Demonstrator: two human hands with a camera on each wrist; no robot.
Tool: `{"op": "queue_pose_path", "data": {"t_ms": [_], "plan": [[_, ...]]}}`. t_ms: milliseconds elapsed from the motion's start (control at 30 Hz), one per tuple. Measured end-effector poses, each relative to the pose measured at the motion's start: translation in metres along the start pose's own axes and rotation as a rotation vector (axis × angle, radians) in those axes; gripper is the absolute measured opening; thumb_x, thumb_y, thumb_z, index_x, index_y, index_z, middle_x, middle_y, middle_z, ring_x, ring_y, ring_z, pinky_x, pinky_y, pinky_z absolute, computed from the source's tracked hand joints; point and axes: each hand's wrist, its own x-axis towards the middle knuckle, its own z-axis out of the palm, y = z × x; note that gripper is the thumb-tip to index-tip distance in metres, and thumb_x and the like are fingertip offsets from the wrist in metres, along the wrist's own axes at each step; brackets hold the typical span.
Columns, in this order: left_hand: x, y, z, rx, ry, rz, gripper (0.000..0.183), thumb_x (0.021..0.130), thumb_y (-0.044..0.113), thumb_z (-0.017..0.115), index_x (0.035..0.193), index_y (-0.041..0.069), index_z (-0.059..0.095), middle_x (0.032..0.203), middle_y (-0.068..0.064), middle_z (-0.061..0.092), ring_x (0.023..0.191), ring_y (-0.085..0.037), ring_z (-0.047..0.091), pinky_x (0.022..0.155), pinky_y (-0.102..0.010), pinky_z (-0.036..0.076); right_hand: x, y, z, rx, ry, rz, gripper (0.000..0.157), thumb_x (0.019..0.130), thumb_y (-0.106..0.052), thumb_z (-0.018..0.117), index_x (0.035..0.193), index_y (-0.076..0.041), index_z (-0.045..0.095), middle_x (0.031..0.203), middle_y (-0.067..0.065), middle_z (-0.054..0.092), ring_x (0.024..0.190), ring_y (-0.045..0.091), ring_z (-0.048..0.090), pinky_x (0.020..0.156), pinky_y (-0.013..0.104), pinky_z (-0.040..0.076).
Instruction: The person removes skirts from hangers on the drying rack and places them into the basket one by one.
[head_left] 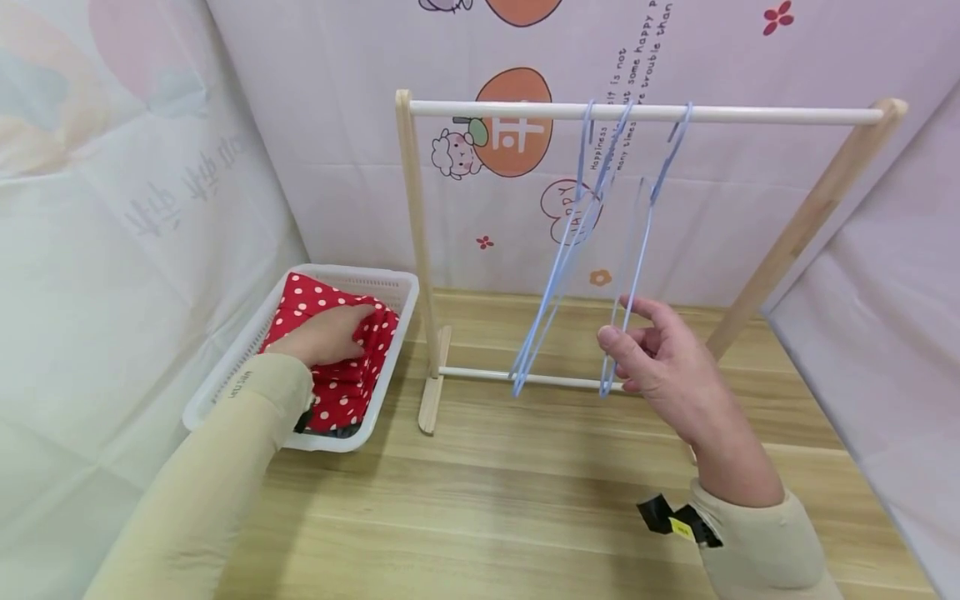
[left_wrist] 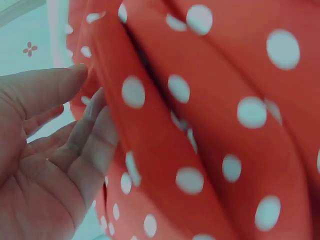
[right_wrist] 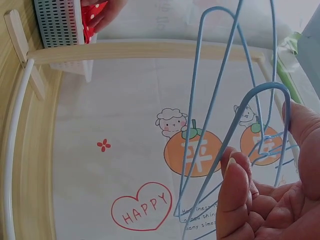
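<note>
Folded red cloth with white polka dots (head_left: pixel 337 392) fills much of a white plastic basket (head_left: pixel 360 437) at the left. My left hand (head_left: pixel 330 333) reaches into it from above. In the left wrist view its fingertips (left_wrist: pixel 102 120) touch a fold of the cloth, thumb and fingers apart. Three light-blue hangers hang on the white top bar of a rack (head_left: pixel 487 109). Around the lower end of the rightmost hanger (head_left: pixel 641 258) is my right hand (head_left: pixel 667 375). The thumb is on one side of its wire and curled fingers on the other, as the right wrist view shows.
Two more blue hangers (head_left: pixel 551 287) hang close together left of my right hand. The rack's wooden posts (head_left: pixel 416 217) stand on a wood-grain tabletop (head_left: pixel 480 500), joined low down by a white rod. Printed white fabric (head_left: pixel 360 142) encloses the back and sides.
</note>
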Motion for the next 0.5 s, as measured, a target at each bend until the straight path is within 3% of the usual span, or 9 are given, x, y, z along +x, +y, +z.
{"op": "queue_pose_path", "data": {"t_ms": [133,267,367,500], "plan": [[-0.009,-0.001,-0.013,0.118,0.036,-0.084,0.082,0.08,0.022,0.09,0.149,0.004,0.05,0.138,-0.026,0.054,0.125,-0.043,0.053,0.099,-0.064,0.054,-0.001,-0.001,0.0,0.001,0.004,0.002,0.073,0.104,-0.049,0.061,0.161,-0.012,0.033,0.11,0.018,0.067,0.086,0.022,0.064,0.075,0.03,0.062],[-0.017,-0.007,-0.016,0.197,0.072,-0.167,0.084,0.071,0.024,0.096,0.14,0.001,0.055,0.127,-0.03,0.047,0.113,-0.046,0.054,0.088,-0.063,0.059,-0.001,-0.002,0.0,0.008,0.0,-0.001,0.074,0.104,-0.048,0.061,0.161,-0.012,0.032,0.109,0.015,0.067,0.086,0.02,0.064,0.075,0.029,0.061],[-0.021,-0.015,-0.016,0.135,0.032,-0.201,0.09,0.066,0.024,0.098,0.142,0.004,0.054,0.129,-0.03,0.043,0.114,-0.049,0.052,0.087,-0.062,0.06,-0.001,-0.002,0.001,0.012,-0.005,0.0,0.074,0.104,-0.047,0.062,0.162,-0.012,0.032,0.11,0.014,0.068,0.086,0.02,0.064,0.075,0.03,0.061],[-0.023,-0.023,-0.017,0.002,-0.077,-0.249,0.102,0.066,0.022,0.099,0.152,0.011,0.046,0.139,-0.029,0.037,0.124,-0.051,0.045,0.085,-0.06,0.061,-0.001,-0.001,0.002,0.015,-0.009,0.0,0.073,0.104,-0.046,0.062,0.162,-0.012,0.032,0.111,0.015,0.068,0.088,0.022,0.065,0.075,0.03,0.061]]}}
